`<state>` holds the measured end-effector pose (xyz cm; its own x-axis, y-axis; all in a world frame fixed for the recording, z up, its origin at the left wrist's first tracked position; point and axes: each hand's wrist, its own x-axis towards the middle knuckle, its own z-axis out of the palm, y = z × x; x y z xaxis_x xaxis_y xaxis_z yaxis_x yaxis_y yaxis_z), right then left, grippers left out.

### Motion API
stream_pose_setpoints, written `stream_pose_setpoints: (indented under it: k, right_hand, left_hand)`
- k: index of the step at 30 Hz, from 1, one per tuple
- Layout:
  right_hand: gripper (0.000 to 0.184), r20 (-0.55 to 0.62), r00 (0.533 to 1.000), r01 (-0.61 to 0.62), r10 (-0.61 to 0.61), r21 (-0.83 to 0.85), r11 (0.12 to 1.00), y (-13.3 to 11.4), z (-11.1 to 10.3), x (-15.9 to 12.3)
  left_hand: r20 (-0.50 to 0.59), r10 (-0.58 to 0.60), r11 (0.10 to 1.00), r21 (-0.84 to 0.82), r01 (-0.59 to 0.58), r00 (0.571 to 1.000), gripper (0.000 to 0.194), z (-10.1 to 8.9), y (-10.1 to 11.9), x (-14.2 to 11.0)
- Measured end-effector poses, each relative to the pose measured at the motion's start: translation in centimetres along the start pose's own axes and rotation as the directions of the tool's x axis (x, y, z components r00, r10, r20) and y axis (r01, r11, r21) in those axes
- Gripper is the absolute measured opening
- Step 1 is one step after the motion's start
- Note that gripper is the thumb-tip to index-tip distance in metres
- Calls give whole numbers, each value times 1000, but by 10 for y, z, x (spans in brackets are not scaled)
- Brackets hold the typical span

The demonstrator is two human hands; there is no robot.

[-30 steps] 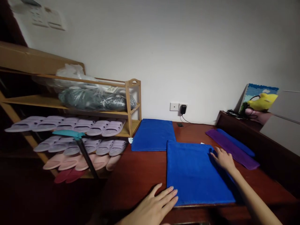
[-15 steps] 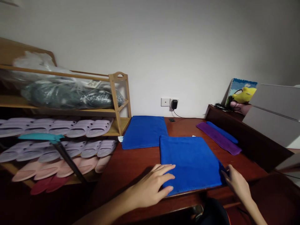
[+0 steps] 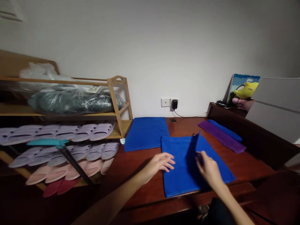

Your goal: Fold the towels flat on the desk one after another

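Note:
A square blue cloth [image 3: 178, 179] lies flat near the front edge of the reddish-brown table. My right hand [image 3: 208, 168] is closed over its middle, pinching a blue layer that stands upright and casts a shadow on the cloth. Whether this raised layer is part of the same cloth or a separate one, I cannot tell. At the cloth's left edge, my left hand [image 3: 161, 162] is open with loosely spread fingers and grips nothing. Behind and to the left rests another flat blue cloth [image 3: 147, 132].
A purple folded cloth [image 3: 222, 136] and a blue folded cloth [image 3: 226, 129] lie on the right. Left of the table [image 3: 131, 168] stands a wooden rack [image 3: 119, 106] with several slippers [image 3: 102, 131]. A plug [image 3: 174, 104] sits in the wall socket. A teal-topped pole [image 3: 48, 142] leans at left.
My right hand has moved left from the cloth's right corner to over its middle, bringing the blue layer upright. My left hand has lifted slightly back from the cloth's left edge.

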<state>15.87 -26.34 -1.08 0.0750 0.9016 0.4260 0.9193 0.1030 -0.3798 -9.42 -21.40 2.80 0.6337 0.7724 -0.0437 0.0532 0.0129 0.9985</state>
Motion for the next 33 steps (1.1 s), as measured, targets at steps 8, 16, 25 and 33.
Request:
stream_pose_setpoints:
  k: [8, 16, 25, 33]
  right_hand:
    - [46, 267, 875, 270, -403, 422, 865, -87, -6, -12]
    - [66, 357, 929, -46, 100, -157, 987, 106, 8, 26]
    - [64, 400, 912, -12, 91, -196, 980, 155, 1, 14]
    - [62, 404, 908, -50, 110, -156, 987, 215, -2, 6]
  left_hand:
    - [-350, -110, 977, -209, 37, 930, 60, -6, -36, 62]
    - [-370, -21, 998, -59, -1, 929, 66, -28, -35, 31]
    - [-362, 69, 862, 491, 128, 930, 50, -130, -4, -71]
    - [-422, 16, 731, 624, 278, 906, 42, -134, -26, -118]
